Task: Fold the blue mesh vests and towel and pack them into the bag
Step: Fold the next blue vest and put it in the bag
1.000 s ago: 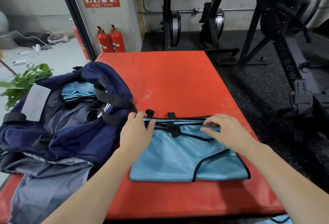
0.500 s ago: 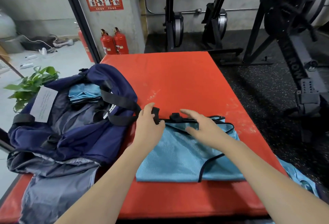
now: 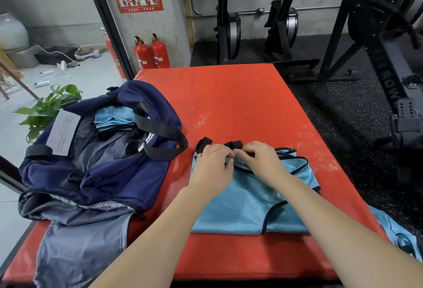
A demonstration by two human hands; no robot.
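A light blue mesh vest [image 3: 247,205] with black trim lies folded flat on the red mat [image 3: 229,104]. My left hand [image 3: 211,168] and my right hand [image 3: 261,161] meet at its far edge, fingers curled around the black straps [image 3: 233,143] there. To the left sits the open navy bag [image 3: 109,173], with folded blue fabric [image 3: 114,118] inside it. Another blue vest [image 3: 398,232] hangs off the mat's right edge near me.
Grey lining [image 3: 75,242] of the bag spills over the mat's near left corner. A potted plant [image 3: 45,106] stands left of the bag, fire extinguishers [image 3: 151,52] behind the mat. Black gym machines [image 3: 377,58] stand on the dark floor to the right.
My right hand has slid left along the vest's far edge to meet my left hand, and both now curl on the straps. The view has shifted slightly.
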